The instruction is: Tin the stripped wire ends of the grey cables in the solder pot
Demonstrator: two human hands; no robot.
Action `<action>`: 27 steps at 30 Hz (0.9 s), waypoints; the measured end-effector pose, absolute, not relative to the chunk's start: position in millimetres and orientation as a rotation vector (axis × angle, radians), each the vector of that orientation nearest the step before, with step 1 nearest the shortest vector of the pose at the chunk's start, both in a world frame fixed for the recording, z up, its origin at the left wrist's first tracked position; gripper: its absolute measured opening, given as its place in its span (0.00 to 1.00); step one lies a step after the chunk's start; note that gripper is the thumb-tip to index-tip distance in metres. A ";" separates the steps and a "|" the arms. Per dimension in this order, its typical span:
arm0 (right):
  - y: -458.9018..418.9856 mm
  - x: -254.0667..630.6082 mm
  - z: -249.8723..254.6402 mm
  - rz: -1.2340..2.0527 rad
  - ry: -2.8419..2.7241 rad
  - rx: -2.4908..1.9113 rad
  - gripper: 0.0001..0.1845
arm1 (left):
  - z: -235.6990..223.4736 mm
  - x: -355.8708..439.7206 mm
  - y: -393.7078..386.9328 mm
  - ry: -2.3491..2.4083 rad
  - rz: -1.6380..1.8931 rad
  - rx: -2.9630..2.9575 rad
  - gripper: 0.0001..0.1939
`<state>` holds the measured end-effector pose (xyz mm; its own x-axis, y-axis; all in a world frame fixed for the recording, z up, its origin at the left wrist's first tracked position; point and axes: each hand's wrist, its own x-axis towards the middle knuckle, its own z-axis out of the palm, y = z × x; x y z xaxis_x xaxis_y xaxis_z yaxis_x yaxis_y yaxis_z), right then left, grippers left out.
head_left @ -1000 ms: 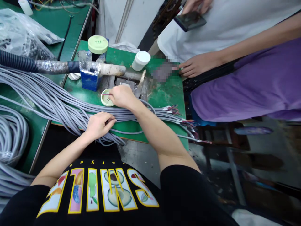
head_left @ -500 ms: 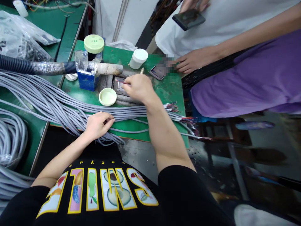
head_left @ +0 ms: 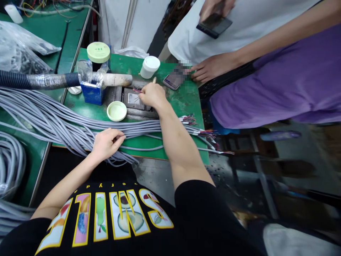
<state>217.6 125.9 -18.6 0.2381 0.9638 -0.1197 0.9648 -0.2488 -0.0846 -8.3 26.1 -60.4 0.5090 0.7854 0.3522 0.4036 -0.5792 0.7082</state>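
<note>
Over a dark block with a shiny silver square [head_left: 133, 99], likely molten solder, my right hand [head_left: 153, 95] is closed. Thin reddish wires [head_left: 137, 91] stick out of its fingertips to the left, just above the square. My left hand [head_left: 107, 143] lies on a bundle of grey cables [head_left: 144, 128] with its fingers curled in; what they hold, if anything, is hidden. Stripped, coloured wire ends [head_left: 206, 133] fan out at the bundle's right end. Just left of the block sits a shallow pale-green lid or dish [head_left: 116, 111].
A ribbed hose [head_left: 39, 80] rests on a blue box [head_left: 92, 93], its pale nozzle [head_left: 117, 79] pointing at the block. Behind stand a green-lidded tub [head_left: 98, 52] and a white jar [head_left: 150, 67]. A co-worker's hand [head_left: 206, 70] is beside a phone [head_left: 173, 80]; another hand holds a dark phone [head_left: 214, 25].
My right hand and the wires have lifted and drawn back slightly, so more of the silver square shows. The whole view has shifted a little. My left hand stays on the cables.
</note>
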 end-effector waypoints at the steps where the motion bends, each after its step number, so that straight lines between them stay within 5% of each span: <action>1: 127.1 218.2 -19.6 -0.234 1.910 2.464 0.17 | -60.3 -8.2 26.2 0.971 0.904 2.199 0.09; 19: 132.9 219.4 -26.0 -0.258 1.863 2.454 0.18 | -60.8 -7.5 27.0 0.953 0.904 2.179 0.09; 27: 118.3 220.9 -6.6 -0.264 2.104 2.507 0.10 | -60.6 -7.5 27.2 0.951 0.925 2.202 0.08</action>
